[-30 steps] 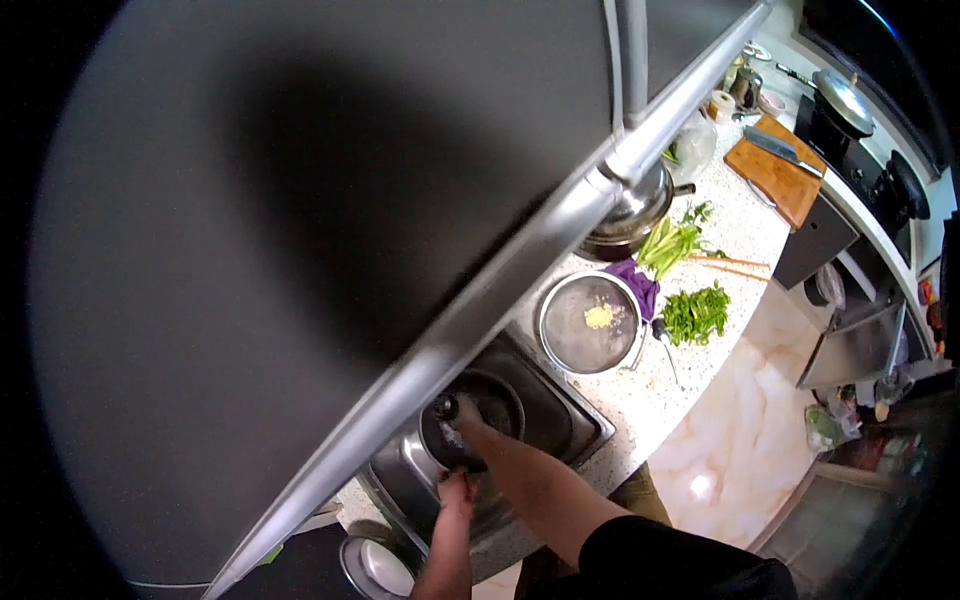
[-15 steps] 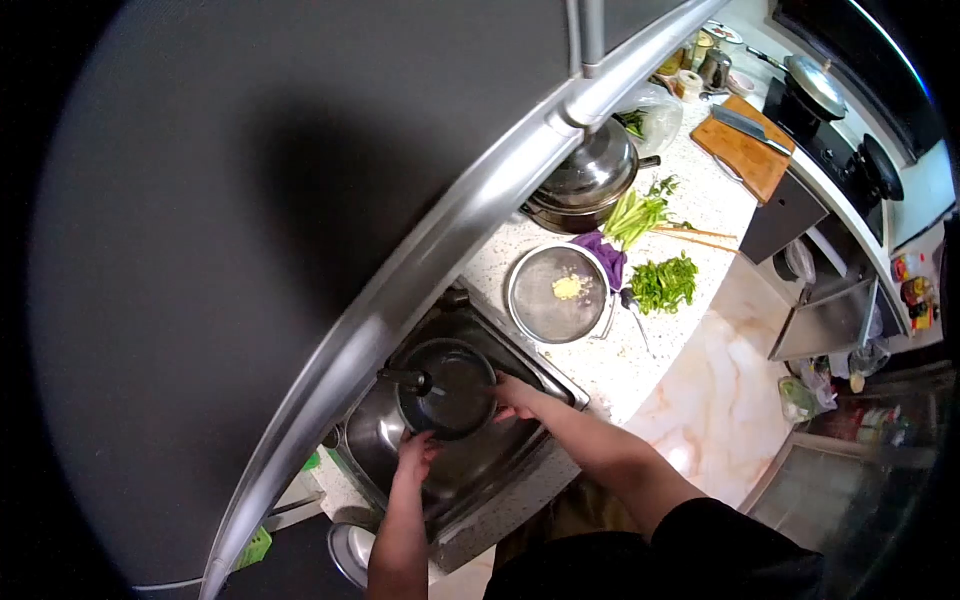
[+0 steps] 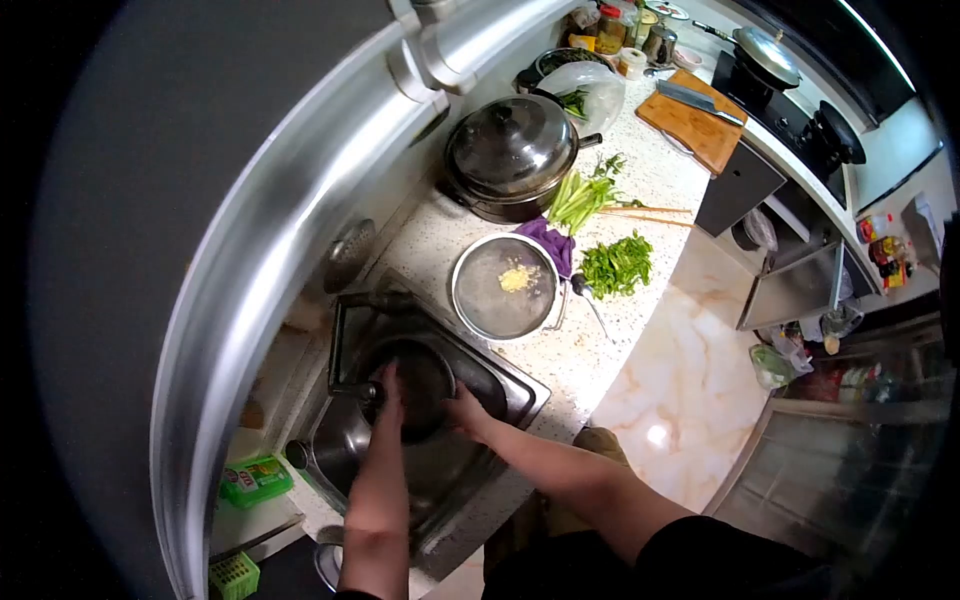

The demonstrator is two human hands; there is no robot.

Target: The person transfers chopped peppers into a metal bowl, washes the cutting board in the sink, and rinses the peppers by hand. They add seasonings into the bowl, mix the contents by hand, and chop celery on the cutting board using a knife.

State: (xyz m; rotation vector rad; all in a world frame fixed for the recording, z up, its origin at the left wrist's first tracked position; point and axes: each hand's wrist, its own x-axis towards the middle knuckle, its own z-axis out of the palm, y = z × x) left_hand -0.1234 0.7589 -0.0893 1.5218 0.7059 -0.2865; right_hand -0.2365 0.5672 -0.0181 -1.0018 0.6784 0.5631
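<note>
A dark round bowl [image 3: 425, 385] is in the sink under the spout of the black faucet [image 3: 352, 390]. My right hand [image 3: 466, 411] grips its right rim, the fingers partly hidden by the wall. My left hand [image 3: 391, 396] reaches over the bowl's left side with its fingers stretched into it, close to the spout. Shadow hides the fingertips and the inside of the bowl. Beside the sink, a fine-mesh strainer [image 3: 490, 305] stands on the counter with a small heap of chopped pale yellow bits [image 3: 518, 278].
A lidded pot [image 3: 510, 150], a purple cloth [image 3: 548, 245], green stalks [image 3: 578, 200], chopped greens [image 3: 617, 265] and chopsticks [image 3: 650, 212] are on the counter. A knife [image 3: 690, 98] lies on the cutting board [image 3: 695, 130]. The silver cabinet edge [image 3: 270, 220] curves close on the left.
The view has shifted, showing more of the faucet and counter. My left hand has moved from the bowl's near rim up over its inside. My right hand stays at the right rim.
</note>
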